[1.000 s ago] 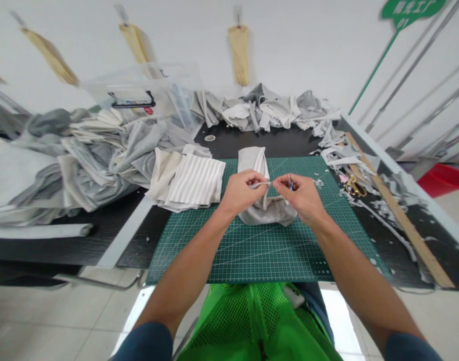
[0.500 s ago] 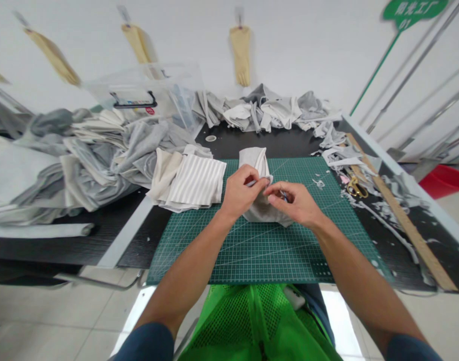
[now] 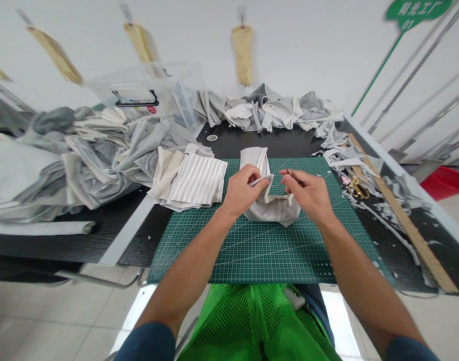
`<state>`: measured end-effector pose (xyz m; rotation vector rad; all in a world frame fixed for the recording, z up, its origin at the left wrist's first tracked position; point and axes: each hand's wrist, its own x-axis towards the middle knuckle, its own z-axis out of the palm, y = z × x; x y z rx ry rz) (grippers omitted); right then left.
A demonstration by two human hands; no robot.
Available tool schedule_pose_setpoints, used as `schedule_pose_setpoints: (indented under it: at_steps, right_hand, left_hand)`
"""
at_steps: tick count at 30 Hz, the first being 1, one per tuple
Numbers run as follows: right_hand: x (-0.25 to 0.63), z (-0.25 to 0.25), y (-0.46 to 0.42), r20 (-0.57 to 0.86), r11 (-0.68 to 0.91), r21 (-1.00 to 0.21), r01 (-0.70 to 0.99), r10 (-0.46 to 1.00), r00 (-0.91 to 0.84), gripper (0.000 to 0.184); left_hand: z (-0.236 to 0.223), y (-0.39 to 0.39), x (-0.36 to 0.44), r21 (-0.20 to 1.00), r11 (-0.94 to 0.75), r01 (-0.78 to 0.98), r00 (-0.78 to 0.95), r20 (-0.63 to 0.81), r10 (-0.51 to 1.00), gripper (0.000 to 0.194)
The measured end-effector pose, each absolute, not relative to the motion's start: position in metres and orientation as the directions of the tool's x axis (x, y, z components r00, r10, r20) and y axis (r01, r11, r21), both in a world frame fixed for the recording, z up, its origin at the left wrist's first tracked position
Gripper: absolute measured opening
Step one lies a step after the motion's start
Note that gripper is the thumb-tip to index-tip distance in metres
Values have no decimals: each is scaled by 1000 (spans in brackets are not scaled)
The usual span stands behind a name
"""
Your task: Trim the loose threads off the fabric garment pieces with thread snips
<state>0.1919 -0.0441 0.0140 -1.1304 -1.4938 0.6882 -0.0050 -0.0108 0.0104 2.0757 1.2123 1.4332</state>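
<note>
My left hand (image 3: pixel 241 189) is closed, pinching the raised edge of a grey cloth piece (image 3: pixel 272 213) between thumb and fingers. This cloth lies folded on a green cutting mat (image 3: pixel 267 255), with a pale band along its opening and an upper part stretching away from me. Just right of the pinched edge, my right hand (image 3: pixel 309 194) is closed, thumb against fingers, apart from the left hand. A thin dark bit shows at its fingertips, too small to name. Left of my left hand lies a stack of striped cloth pieces (image 3: pixel 197 180), overlapping the mat's edge.
Heaped grey cloth (image 3: pixel 139 145) covers the left side, before a clear plastic box (image 3: pixel 139 93). More scraps (image 3: pixel 278 110) line the back. On the right are gold-handled scissors (image 3: pixel 357 188) and a long wooden ruler (image 3: pixel 406 220). A white ring (image 3: pixel 212 138) lies behind the mat.
My right hand has drawn away to the right from my left hand, and more of the cloth's pale edge shows between them. My left hand keeps its pinch.
</note>
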Motion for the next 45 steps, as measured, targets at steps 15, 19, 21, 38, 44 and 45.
schedule_pose_setpoints:
  at_steps: [15, 19, 21, 38, 44, 45]
  right_hand:
    - [184, 9, -52, 420, 437, -649, 623, 888, -186, 39]
    - [179, 7, -52, 454, 467, -568, 678, 865, -215, 31]
    - [179, 6, -51, 466, 490, -556, 671, 853, -236, 28]
    - [180, 1, -46, 451, 433, -630, 645, 880, -150, 23]
    - [181, 1, -46, 477, 449, -626, 637, 867, -142, 24]
    - [181, 1, -46, 480, 452, -625, 636, 866, -144, 24]
  left_hand:
    - [11, -11, -2, 737, -473, 482, 103, 489, 866, 22]
    - [9, -10, -2, 753, -452, 478, 76, 477, 876, 24]
    - [9, -10, -2, 751, -454, 480, 71, 483, 873, 24]
    - [11, -20, 4, 659, -543, 520, 134, 565, 814, 21]
    - [8, -21, 5, 627, -577, 523, 173, 585, 792, 20]
    - [7, -20, 5, 622, -581, 525, 177, 587, 790, 20]
